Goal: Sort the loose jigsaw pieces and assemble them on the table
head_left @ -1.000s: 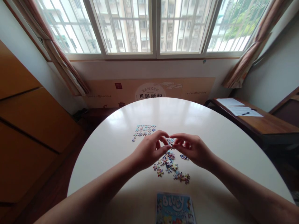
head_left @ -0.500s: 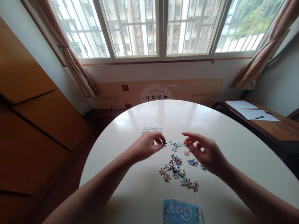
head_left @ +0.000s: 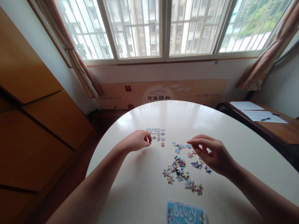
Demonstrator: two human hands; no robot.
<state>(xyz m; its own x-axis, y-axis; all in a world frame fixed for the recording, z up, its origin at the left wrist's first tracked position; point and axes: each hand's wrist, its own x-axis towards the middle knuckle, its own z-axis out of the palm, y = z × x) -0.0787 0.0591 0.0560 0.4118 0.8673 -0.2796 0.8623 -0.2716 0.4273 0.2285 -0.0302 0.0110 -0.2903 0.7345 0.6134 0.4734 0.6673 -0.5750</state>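
Observation:
Pinched between the fingertips of my left hand [head_left: 137,140] is a small dark puzzle piece [head_left: 149,142], held just left of a block of puzzle pieces [head_left: 158,133] laid out in rows. My left hand hides part of that block. My right hand [head_left: 211,151] hovers over the right side with thumb and index finger apart and nothing visible in them. Just left of its fingertips lies a group of light blue pieces [head_left: 179,146]. A mixed heap of pieces [head_left: 179,166] sits nearer me, with dark blue pieces [head_left: 196,164] to its right.
A blue Bluey box [head_left: 187,213] lies at the near edge of view on the round white table [head_left: 130,189]. More loose pieces [head_left: 194,187] rest between heap and box. At the right, papers [head_left: 263,115] and a pen lie on a brown side table [head_left: 291,126].
My left hand has moved left with the puzzle piece, uncovering more of the rows. My right hand stays near the light blue pieces. The view has shifted slightly.

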